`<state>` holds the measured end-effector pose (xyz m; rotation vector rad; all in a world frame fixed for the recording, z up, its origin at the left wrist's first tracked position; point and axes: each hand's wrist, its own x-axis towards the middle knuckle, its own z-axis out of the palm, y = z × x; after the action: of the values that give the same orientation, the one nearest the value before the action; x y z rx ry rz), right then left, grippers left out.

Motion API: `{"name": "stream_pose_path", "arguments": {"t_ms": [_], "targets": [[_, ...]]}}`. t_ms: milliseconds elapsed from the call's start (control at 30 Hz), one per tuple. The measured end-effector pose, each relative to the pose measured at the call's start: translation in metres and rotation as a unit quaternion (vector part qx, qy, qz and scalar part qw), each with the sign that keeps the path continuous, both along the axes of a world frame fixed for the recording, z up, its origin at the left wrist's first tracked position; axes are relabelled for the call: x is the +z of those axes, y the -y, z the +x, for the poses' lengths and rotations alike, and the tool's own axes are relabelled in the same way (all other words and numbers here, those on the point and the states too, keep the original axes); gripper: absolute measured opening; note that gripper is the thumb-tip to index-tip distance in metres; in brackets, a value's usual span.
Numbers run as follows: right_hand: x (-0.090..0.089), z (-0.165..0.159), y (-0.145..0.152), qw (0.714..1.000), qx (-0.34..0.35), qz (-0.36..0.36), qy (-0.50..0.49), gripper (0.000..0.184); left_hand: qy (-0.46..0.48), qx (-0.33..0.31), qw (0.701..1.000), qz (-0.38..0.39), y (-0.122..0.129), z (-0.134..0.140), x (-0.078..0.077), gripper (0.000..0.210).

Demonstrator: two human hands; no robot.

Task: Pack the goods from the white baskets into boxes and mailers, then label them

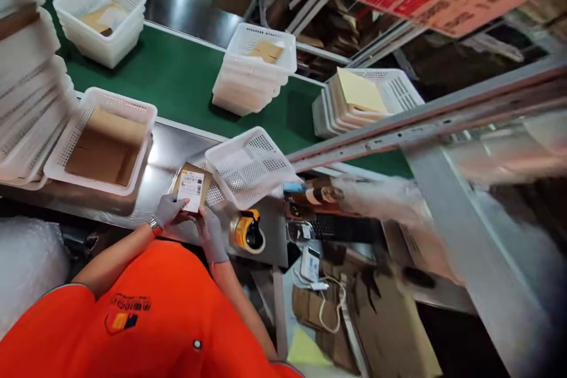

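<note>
Both of my hands wear grey gloves and hold a small flat brown cardboard parcel (204,189) over the metal worktop. A white shipping label (190,189) with a barcode lies on its upper face. My left hand (170,210) grips the lower left edge, thumb on the label. At the lower right corner, my right hand (209,235) pinches the parcel; some fingertips are hidden underneath. Just beyond the parcel to the right sits a white perforated basket (248,168), tilted. A yellow and black tape dispenser (248,230) with a tape roll stands right of my right hand.
Left on the steel worktop (170,147) is a white basket (101,140) holding flat brown cardboard, beside tall basket stacks (31,82). Behind runs a green conveyor belt (181,65) carrying several stacked baskets (254,80). A metal rail (425,121) crosses at right, near cardboard pieces (376,319).
</note>
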<state>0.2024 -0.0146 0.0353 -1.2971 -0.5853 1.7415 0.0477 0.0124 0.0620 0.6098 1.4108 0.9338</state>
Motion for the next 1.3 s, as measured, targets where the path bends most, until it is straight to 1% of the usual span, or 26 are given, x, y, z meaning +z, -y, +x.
{"name": "stream_pose_path", "arguments": {"t_ms": [100,200,367,533,633,800,867,1000,1100,1200,1300], "targets": [[0.007,-0.010,0.014,0.998,-0.026,-0.045,-0.036,0.047,0.025,0.021,0.999,-0.028,-0.005,-0.006,0.007,0.049],[0.016,-0.013,0.025,0.995,-0.054,-0.066,-0.055,0.048,0.027,0.025,0.999,-0.030,-0.006,-0.010,0.014,0.049],[0.028,-0.013,0.036,0.992,-0.093,-0.045,-0.066,0.045,0.028,0.011,0.999,-0.029,0.004,-0.010,0.020,0.050],[0.032,-0.002,0.047,0.992,-0.099,-0.032,-0.072,0.050,0.036,-0.011,0.999,-0.030,0.020,0.002,0.017,0.044],[0.036,0.013,0.058,0.992,-0.093,-0.019,-0.079,0.050,0.040,-0.013,0.999,-0.020,0.031,0.016,0.012,0.042],[0.041,0.042,0.086,0.990,-0.110,-0.002,-0.089,0.051,0.052,-0.017,0.998,-0.011,0.055,0.046,0.009,0.044],[0.041,0.055,0.100,0.990,-0.114,-0.001,-0.086,0.052,0.047,-0.018,0.999,-0.015,0.067,0.059,0.010,0.043],[0.034,0.083,0.128,0.988,-0.136,-0.018,-0.076,0.049,0.032,-0.041,0.999,-0.011,0.094,0.087,0.013,0.038],[0.031,0.101,0.150,0.985,-0.142,-0.012,-0.094,0.047,0.011,-0.062,0.998,-0.012,0.114,0.106,0.013,0.039],[0.032,0.116,0.169,0.982,-0.141,0.003,-0.125,0.046,-0.006,-0.068,0.997,-0.025,0.132,0.123,0.011,0.043],[0.035,0.130,0.186,0.978,-0.154,0.004,-0.139,0.048,0.004,-0.068,0.997,-0.047,0.147,0.139,0.010,0.043]]}}
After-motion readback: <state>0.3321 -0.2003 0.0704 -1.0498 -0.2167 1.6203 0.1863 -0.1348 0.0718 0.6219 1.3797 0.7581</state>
